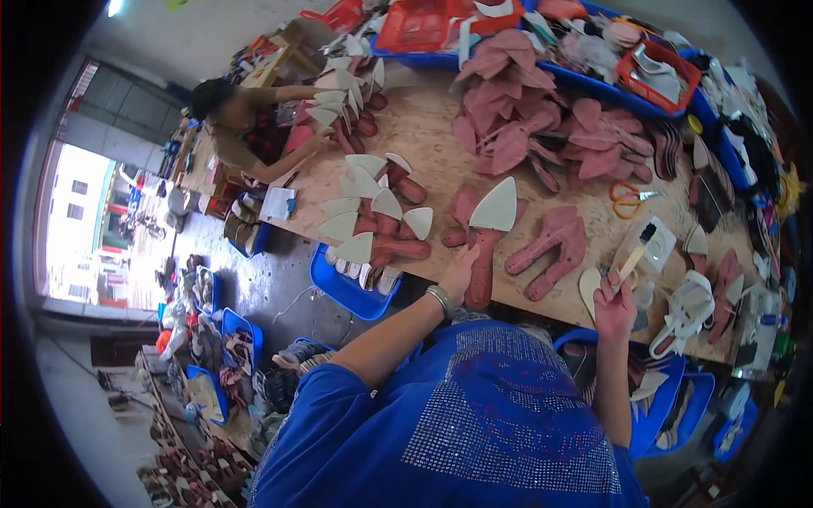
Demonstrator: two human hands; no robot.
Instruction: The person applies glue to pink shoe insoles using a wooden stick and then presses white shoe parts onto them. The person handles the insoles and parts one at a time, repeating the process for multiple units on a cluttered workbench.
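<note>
My left hand [461,273] is closed on a dusty-pink shoe upper [480,275], held at the table's near edge. A pale pointed toe piece [494,207] lies over its far end. In my right hand [614,306] is a wooden-handled brush [631,262], its dark bristles pointing up and away beside a white glue-smeared tray [660,245]. Between my hands a U-shaped pink upper [552,250] lies flat. Left of my left hand, several pink uppers with pale toe pieces [356,249] are spread in overlapping rows.
Orange-handled scissors [628,200] lie right of a big pile of pink uppers [508,110]. Blue bins and a red basket [652,80] line the far edge. At left, a co-worker [246,131] handles similar pieces. A blue bin [349,284] stands below the near edge.
</note>
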